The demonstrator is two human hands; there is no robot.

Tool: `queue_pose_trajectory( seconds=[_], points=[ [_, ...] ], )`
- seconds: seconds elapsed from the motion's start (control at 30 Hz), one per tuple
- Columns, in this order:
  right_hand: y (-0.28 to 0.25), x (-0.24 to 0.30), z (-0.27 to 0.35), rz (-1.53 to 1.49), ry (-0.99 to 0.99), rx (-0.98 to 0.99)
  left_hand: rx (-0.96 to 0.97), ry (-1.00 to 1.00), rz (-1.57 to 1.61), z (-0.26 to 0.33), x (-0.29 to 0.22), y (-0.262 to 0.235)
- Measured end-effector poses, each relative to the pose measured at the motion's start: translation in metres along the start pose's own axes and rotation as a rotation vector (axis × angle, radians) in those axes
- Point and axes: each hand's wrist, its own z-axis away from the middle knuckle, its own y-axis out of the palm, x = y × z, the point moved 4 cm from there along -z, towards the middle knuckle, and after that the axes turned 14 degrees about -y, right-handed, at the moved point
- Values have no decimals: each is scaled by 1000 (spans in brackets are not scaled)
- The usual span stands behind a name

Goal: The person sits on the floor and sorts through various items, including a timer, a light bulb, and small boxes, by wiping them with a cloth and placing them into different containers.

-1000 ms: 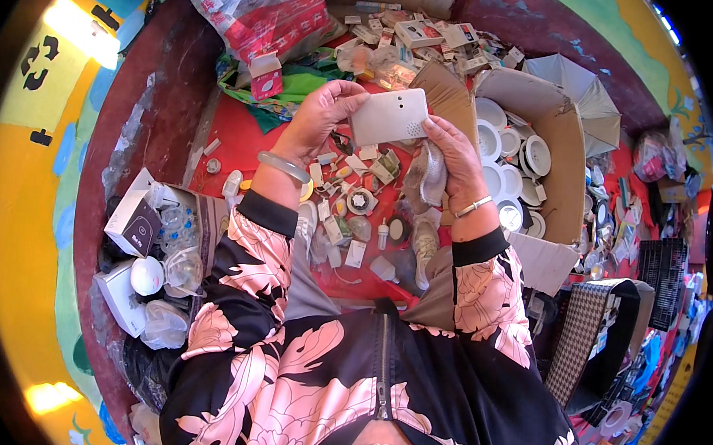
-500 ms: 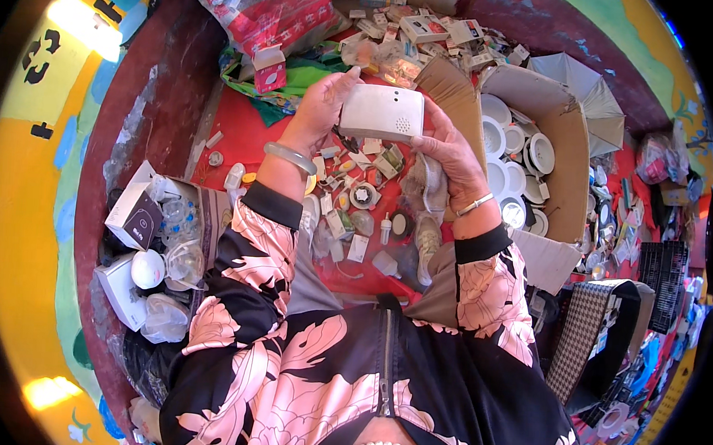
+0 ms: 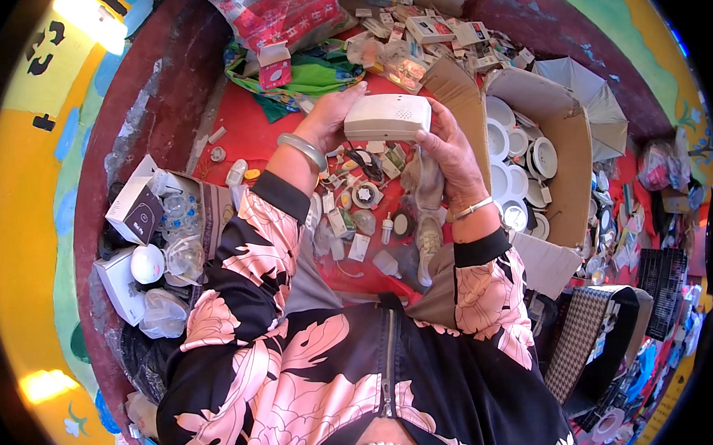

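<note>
Between both hands, above the red cloth, I hold a white plastic alarm-like device with rounded edges and a patch of small round holes. My left hand grips its left end, thumb up along the side. On the right end, my right hand has its thumb on the near corner and its fingers behind. The device is tilted, so its top and near side both show. Beneath it lie many small items, including a round black-and-white part and a white bulb-like piece.
To the right stands an open cardboard box of round white lamp fittings. On the left are a small white carton and clear plastic packs. A red-and-white bag and heaped small boxes lie at the far side.
The white device has tilted, turning its holed face upward and bringing its near side into view. Both hands turned with it and kept their hold.
</note>
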Motion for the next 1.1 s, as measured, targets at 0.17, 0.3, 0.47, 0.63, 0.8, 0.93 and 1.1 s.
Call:
queue_pose_trajectory(
  seconds=[0.17, 0.3, 0.47, 0.63, 0.8, 0.93, 1.1],
  points=[
    [-12, -12, 1, -217, 102, -228, 96, -70, -188, -5, 0, -6],
    [-21, -17, 1, -334, 232, -372, 154, -95, -253, -5, -1, 3],
    [-30, -31, 2, -338, 338, -487, 140, -133, -331, -3, 2, 5],
    [-33, -35, 2, -292, 367, -568, 119, -46, -387, 2, 4, 12],
    [-36, -39, 2, -277, 341, -570, 138, -47, -411, -1, 7, 8],
    [-30, -33, 4, -253, 359, -526, 60, -83, -362, 5, 6, 13],
    [-33, -35, 7, -116, 467, -525, 27, -165, -385, 7, 7, 15]
  ],
)
